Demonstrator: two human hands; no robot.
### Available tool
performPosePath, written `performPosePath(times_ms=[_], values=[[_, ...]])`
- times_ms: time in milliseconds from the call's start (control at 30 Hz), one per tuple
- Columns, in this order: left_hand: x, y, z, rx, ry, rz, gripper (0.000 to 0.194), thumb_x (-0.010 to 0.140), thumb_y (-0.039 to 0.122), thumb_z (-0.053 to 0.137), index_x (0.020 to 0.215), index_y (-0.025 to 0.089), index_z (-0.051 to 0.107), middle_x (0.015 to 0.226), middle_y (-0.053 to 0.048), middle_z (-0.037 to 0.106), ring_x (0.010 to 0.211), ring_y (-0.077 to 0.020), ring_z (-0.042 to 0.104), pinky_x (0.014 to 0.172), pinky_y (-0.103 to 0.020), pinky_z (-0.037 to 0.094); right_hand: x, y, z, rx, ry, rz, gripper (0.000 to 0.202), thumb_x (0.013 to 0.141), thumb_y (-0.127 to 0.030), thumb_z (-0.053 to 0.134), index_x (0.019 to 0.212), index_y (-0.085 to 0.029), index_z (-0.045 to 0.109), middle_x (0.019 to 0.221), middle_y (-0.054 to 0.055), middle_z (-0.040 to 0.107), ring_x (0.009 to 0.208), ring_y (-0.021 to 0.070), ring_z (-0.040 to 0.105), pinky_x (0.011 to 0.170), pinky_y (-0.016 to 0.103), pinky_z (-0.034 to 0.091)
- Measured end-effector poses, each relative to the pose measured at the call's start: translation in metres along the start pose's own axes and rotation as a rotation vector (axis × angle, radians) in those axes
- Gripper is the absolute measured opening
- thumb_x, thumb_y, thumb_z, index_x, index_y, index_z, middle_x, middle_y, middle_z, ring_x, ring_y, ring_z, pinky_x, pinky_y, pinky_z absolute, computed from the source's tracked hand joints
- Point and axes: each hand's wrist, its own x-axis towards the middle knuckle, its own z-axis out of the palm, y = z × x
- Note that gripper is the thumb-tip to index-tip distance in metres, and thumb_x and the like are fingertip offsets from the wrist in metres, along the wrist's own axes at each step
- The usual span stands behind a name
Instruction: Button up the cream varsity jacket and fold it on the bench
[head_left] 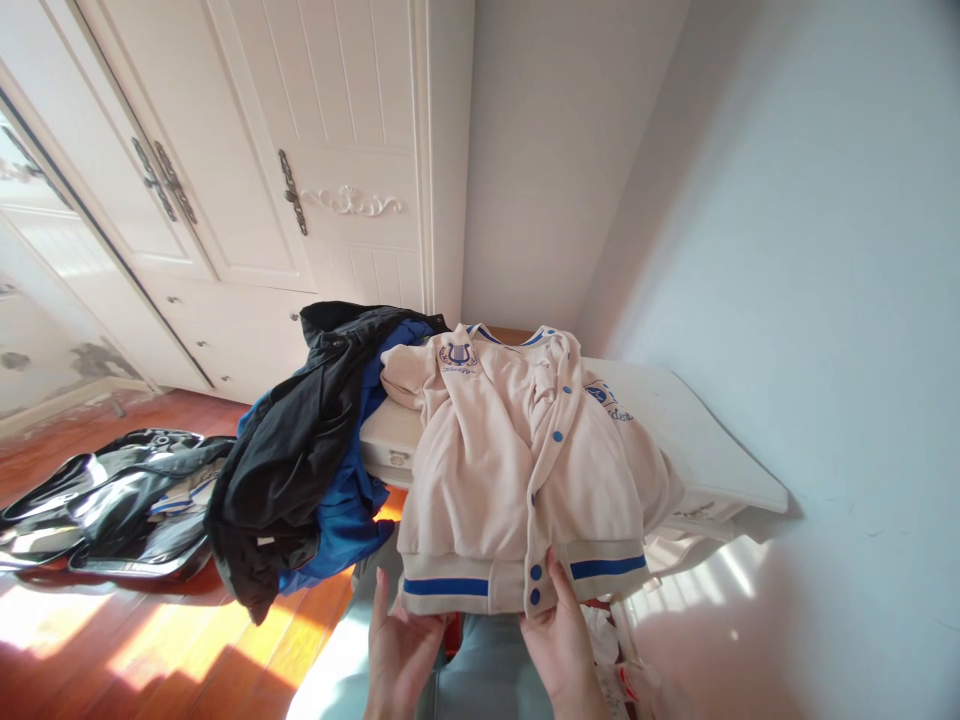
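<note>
A cream varsity jacket (487, 460) with blue snap buttons and blue-striped ribbing lies front up on a white dresser, its hem hanging toward me. My right hand (562, 645) grips the hem beside the lowest buttons, thumb on top and fingers underneath. At the hem's left corner is my left hand (401, 650). Its thumb stands apart from the cloth, while its fingertips are hidden under the ribbing. Left of the cream jacket, a black jacket (300, 460) and a blue garment (352, 520) drape over the dresser's edge.
The white dresser (690, 420) stands against the wall at right. Behind is a white wardrobe (247, 150) with dark handles. An open suitcase (112, 510) with clothing inside lies on the wooden floor (165, 640) at left. Plastic-wrapped items (622, 670) sit low beside my right hand.
</note>
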Motion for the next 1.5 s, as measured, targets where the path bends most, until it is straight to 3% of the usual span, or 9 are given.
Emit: performPosePath(times_ms=[233,433,600,767,900,1033,1167,1333,1500], values=[[-0.01,0.014,-0.011,0.001,-0.161,0.147,0.025,0.094,0.028,0.057,0.113,0.028,0.074,0.114,-0.007,0.075,0.104,-0.0278,0.072,0.089,-0.043,0.059,0.0,-0.032,-0.029,0.086,0.079,0.002,0.052,0.064,-0.042,0.086,0.11,-0.024,0.071,0.106,0.006,0.076,0.105,0.0292,0.07,0.082,0.045,0.059],[-0.021,0.026,-0.004,0.065,0.038,0.21,0.029,0.09,0.008,0.048,0.104,0.019,0.071,0.104,-0.007,0.076,0.098,-0.0215,0.073,0.086,-0.037,0.06,-0.007,-0.046,-0.046,-0.009,0.005,-0.123,0.057,0.065,-0.043,0.084,0.115,-0.018,0.069,0.106,0.009,0.074,0.102,0.0327,0.069,0.085,0.049,0.057],[-0.023,0.032,-0.012,0.321,0.302,0.06,0.008,0.086,0.012,0.054,0.083,0.016,0.061,0.074,-0.004,0.071,0.064,-0.017,0.07,0.056,-0.027,0.056,0.0,-0.055,-0.07,-0.106,0.19,-0.117,0.045,0.051,-0.037,0.092,0.083,-0.019,0.066,0.082,0.0,0.072,0.071,0.0168,0.067,0.061,0.027,0.055],[-0.025,0.036,-0.02,0.933,0.365,0.143,0.041,0.075,0.052,0.072,0.077,0.012,0.064,0.063,-0.009,0.067,0.053,-0.0204,0.064,0.044,-0.024,0.042,-0.004,-0.077,-0.085,-0.74,-0.057,-0.044,0.05,0.066,-0.064,0.078,0.067,-0.016,0.064,0.061,0.006,0.066,0.059,0.0202,0.064,0.057,0.03,0.051],[-0.034,0.033,0.034,1.26,0.14,0.534,0.055,0.067,0.069,0.07,0.066,0.015,0.065,0.061,-0.007,0.066,0.056,-0.0196,0.06,0.048,-0.026,0.042,-0.011,-0.099,-0.067,-1.122,-0.363,-0.063,0.055,0.081,-0.069,0.06,0.067,-0.017,0.065,0.061,0.006,0.067,0.059,0.0184,0.063,0.059,0.028,0.048],[-0.036,0.02,0.117,1.492,-0.245,0.897,0.036,0.085,0.051,0.065,0.074,0.018,0.072,0.078,-0.005,0.07,0.075,-0.0186,0.064,0.068,-0.027,0.05,-0.015,-0.13,-0.021,-1.231,-0.543,-0.27,0.053,0.092,-0.062,0.052,0.068,-0.017,0.064,0.068,0.005,0.069,0.066,0.0162,0.063,0.065,0.024,0.046],[-0.01,0.009,0.177,1.588,-0.426,1.181,0.021,0.088,0.038,0.065,0.088,0.02,0.075,0.1,-0.007,0.073,0.089,-0.0204,0.068,0.078,-0.03,0.053,-0.011,-0.152,0.019,-1.234,-0.58,-0.413,0.046,0.093,-0.054,0.056,0.069,-0.017,0.067,0.067,0.003,0.068,0.068,0.0149,0.063,0.067,0.023,0.046],[0.037,0.006,0.215,1.846,-0.5,1.35,0.03,0.09,0.037,0.063,0.115,0.023,0.07,0.123,-0.009,0.068,0.114,-0.0249,0.063,0.1,-0.04,0.048,0.01,-0.155,0.036,-1.196,-0.568,-0.609,0.031,0.091,-0.046,0.063,0.078,-0.019,0.071,0.071,0.002,0.069,0.067,0.0137,0.063,0.066,0.021,0.048],[0.059,0.002,0.23,2.087,-0.464,1.212,0.032,0.091,0.045,0.061,0.112,0.022,0.072,0.105,-0.006,0.073,0.101,-0.0249,0.066,0.09,-0.038,0.05,0.042,-0.159,0.047,-1.11,-0.437,-0.89,0.019,0.092,-0.038,0.062,0.094,-0.021,0.072,0.083,0.004,0.071,0.073,0.0146,0.065,0.07,0.023,0.052]])
